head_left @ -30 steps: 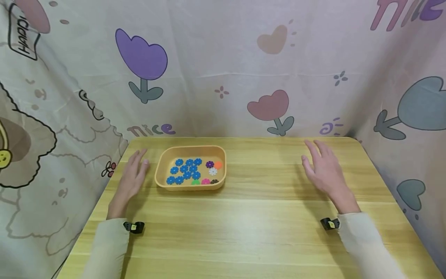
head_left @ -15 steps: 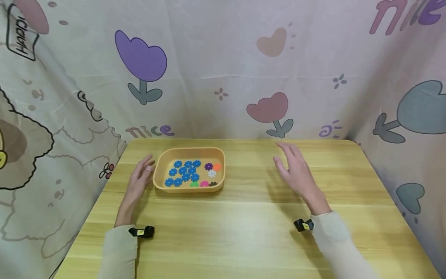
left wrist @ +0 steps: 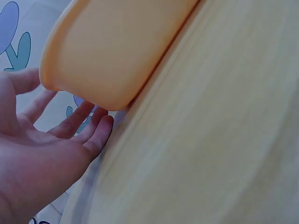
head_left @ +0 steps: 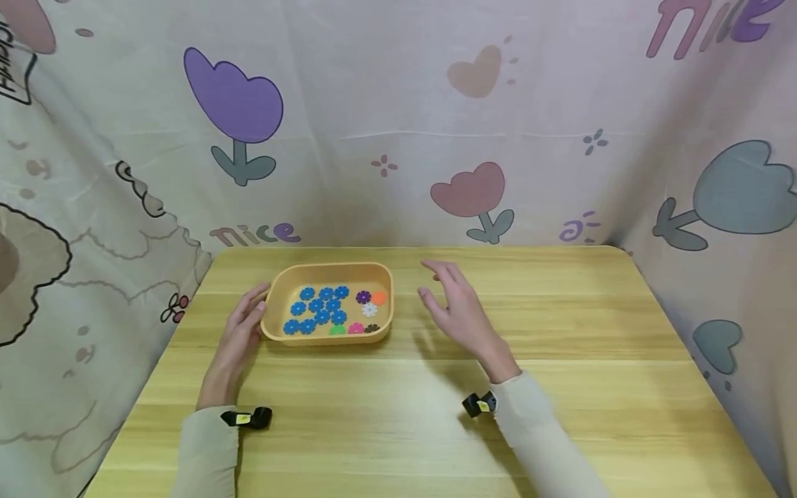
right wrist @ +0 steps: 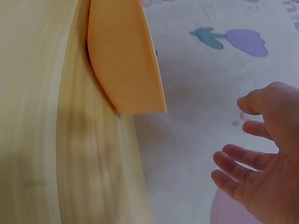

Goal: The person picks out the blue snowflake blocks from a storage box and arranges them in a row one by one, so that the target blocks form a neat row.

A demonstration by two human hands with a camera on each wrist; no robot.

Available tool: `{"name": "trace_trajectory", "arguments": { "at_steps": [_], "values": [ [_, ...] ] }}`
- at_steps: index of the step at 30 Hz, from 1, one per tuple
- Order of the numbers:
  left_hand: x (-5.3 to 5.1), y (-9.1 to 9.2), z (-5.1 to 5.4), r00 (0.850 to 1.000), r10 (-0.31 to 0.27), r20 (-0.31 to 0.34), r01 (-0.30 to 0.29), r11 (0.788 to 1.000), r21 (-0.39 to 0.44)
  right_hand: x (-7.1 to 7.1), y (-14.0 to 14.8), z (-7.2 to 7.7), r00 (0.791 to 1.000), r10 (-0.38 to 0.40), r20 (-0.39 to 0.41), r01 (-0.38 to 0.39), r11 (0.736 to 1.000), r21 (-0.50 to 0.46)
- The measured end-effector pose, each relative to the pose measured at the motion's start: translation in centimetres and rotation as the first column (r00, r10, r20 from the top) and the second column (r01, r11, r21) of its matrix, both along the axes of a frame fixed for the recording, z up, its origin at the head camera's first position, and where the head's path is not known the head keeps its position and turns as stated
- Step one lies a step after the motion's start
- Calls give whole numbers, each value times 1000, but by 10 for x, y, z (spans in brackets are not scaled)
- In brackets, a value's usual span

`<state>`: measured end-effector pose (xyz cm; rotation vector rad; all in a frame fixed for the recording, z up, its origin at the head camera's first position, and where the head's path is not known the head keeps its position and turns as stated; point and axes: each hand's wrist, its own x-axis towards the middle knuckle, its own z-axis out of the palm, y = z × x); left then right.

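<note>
A shallow orange-yellow plastic tray (head_left: pixel 324 340) stands on the table, left of the middle. Inside it lie several blue snowflake-shaped discs (head_left: pixel 315 305) at the left. Single discs lie at its right and front: purple (head_left: pixel 363 297), orange (head_left: pixel 378 298), white (head_left: pixel 369 310), green (head_left: pixel 337 330), pink (head_left: pixel 355 328) and a dark one (head_left: pixel 371 328). My left hand (head_left: pixel 239 339) is at the tray's left end, fingers loosely bent against its outer wall (left wrist: pixel 117 51). My right hand (head_left: pixel 461 311) hovers to the right, apart from the tray, fingers spread and holding nothing.
The wooden table (head_left: pixel 398 429) reaches back to a printed cloth curtain (head_left: pixel 355 90), which also hangs along the left and right sides. A small black camera sits on each wrist, the left camera (head_left: pixel 249 418) and the right camera (head_left: pixel 479 404).
My right hand has moved left across the table toward the tray. My left hand has moved right to the tray's left end. The discs keep their places inside the tray.
</note>
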<state>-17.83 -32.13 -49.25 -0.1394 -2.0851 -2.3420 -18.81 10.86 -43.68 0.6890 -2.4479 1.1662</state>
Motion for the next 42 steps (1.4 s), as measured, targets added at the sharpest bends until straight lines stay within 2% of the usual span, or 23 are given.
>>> {"name": "trace_trajectory", "arguments": {
  "at_steps": [6, 10, 15, 19, 24, 29, 37, 42],
  "values": [
    [-6, -6, -6, 998, -44, -33, 46, 997, 61, -5, -26, 2, 994, 79, 80, -75, 995, -59],
    [-7, -11, -11, 996, -78, -46, 81, 994, 71, -9, -41, 1, 982, 142, 122, -130, 987, -98],
    [-6, -18, -15, 992, -107, -68, 112, 991, 77, -14, -58, -1, 968, 209, 142, -192, 973, -125],
    [-7, -19, -15, 986, -133, -104, 143, 985, 92, -19, -69, -1, 957, 240, 162, -213, 963, -167],
    [-8, -18, -17, 983, -143, -118, 154, 984, 91, -29, -85, -1, 943, 242, 228, -206, 963, -172],
    [-7, -20, -21, 989, -111, -102, 118, 991, 69, -39, -104, -3, 922, 248, 299, -211, 966, -149],
    [-4, -22, -23, 990, -103, -93, 108, 993, 47, -52, -127, -9, 881, 188, 434, -163, 982, -95],
    [-6, -19, -21, 990, -107, -92, 113, 992, 57, -57, -136, -11, 865, 162, 475, -143, 987, -77]
  ]
}}
